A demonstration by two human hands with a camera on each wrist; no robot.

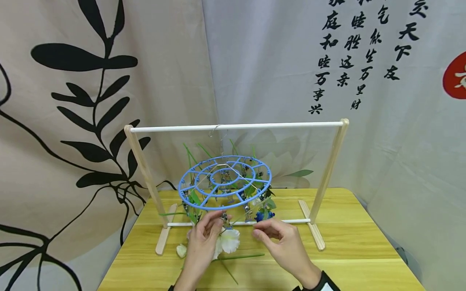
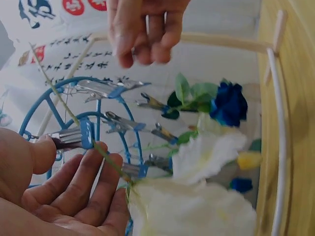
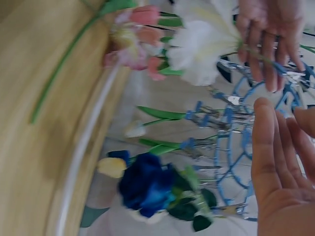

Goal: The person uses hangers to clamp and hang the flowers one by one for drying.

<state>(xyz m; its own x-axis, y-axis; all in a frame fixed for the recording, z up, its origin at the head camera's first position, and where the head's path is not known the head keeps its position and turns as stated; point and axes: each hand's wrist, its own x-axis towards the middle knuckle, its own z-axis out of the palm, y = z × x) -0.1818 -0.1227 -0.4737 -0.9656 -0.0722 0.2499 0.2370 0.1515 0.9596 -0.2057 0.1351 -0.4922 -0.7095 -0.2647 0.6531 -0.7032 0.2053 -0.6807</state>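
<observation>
A blue round clip hanger (image 1: 207,207) hangs by its hook from a white rod, bearing several metal clips and artificial flowers. My left hand (image 1: 204,238) is at the hanger's front edge. In the left wrist view its thumb and fingers pinch a metal clip (image 2: 87,133) with blue tips, whose jaws lie across a thin green stem. A large white flower (image 2: 192,206) is at that stem's lower end. To the right, my right hand (image 1: 285,246) is raised with loosely bent fingers and holds nothing. A blue rose (image 3: 146,184) hangs from a clip near it.
The wooden stand (image 1: 333,169) with its white top rod (image 1: 276,125) and a lower rod (image 1: 295,221) straddles the hanger on the yellow wooden table (image 1: 364,250). A loose green stem (image 1: 244,256) lies in front. Behind hangs a printed curtain (image 1: 255,60).
</observation>
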